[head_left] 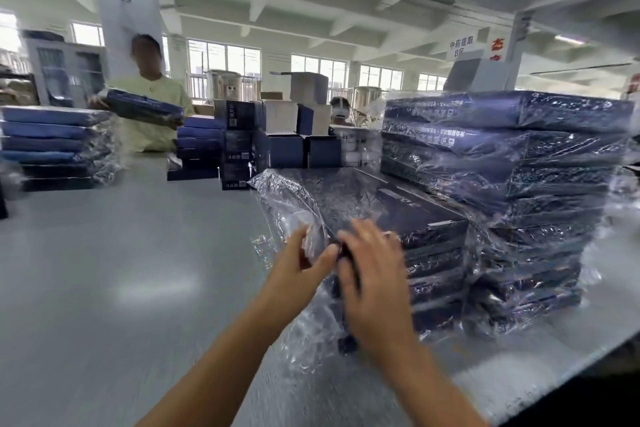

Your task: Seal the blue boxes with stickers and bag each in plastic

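While the right hand (pixel 375 284) lies flat, fingers spread, against the near end of the top blue box (pixel 391 208), the left hand (pixel 304 255) pinches the loose edge of the plastic bag (pixel 287 194) just to the left of that box. I judge the split sensible: one hand steadies the box so it cannot slide, the other holds the film taut or open at the bag's mouth. Motion blur hides whether the left fingers are drawing the film over the box or folding the spare flap shut.

That box sits on top of a low stack of bagged boxes (pixel 436 274), already inside clear plastic, with the bag's surplus trailing off the box's left side onto the grey table (pixel 121 270). Whether a sticker seals its lid I cannot tell.

Right of the box and touching its stack rises a taller pile of wrapped boxes (pixel 512 163), each in its own crinkled bag; stacking them there likely keeps finished work within reach. Beyond the box stand upright dark cartons (pixel 235 146) and some white ones, contents unseen. Far left of the box lies another bagged pile (pixel 52 146), and behind it a second person (pixel 152 107) holds one more wrapped box.
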